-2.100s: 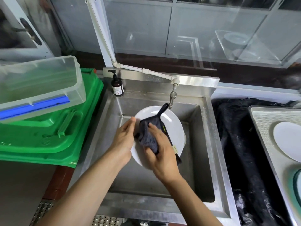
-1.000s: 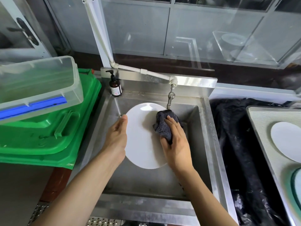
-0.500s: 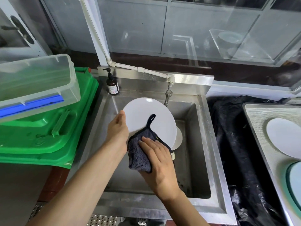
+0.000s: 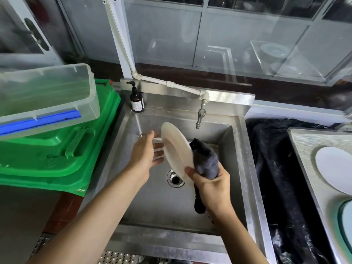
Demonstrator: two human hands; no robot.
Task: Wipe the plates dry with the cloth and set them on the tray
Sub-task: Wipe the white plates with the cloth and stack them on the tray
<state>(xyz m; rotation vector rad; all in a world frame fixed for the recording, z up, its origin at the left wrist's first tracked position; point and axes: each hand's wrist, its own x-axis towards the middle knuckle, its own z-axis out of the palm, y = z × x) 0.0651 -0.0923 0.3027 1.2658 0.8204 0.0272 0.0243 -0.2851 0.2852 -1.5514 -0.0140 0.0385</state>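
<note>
A white plate (image 4: 176, 149) stands on edge over the steel sink (image 4: 241, 149), its face turned left. My right hand (image 4: 211, 185) pinches its lower right rim, thumb on the near face, with the dark grey cloth (image 4: 205, 161) bunched between my fingers and the back of the plate. The cloth's tail hangs below my wrist. Just left of the plate, my left hand (image 4: 146, 153) is held with fingers straight and spread; the fingertips are blurred, and I cannot tell whether they touch it. The tray (image 4: 297, 141) at the right holds a white plate (image 4: 335, 170) and a green-rimmed one (image 4: 345, 225).
A tap (image 4: 200, 115) hangs over the back of the sink and a brown soap bottle (image 4: 136, 101) stands at its back left corner. Green bins (image 4: 57, 149) with a clear box (image 4: 43, 92) on top are at the left. Black plastic (image 4: 272, 168) lies between sink and tray.
The plate has turned from facing me to standing on edge. My left hand has let go of its rim and opened. My right hand now grips the plate through the cloth.
</note>
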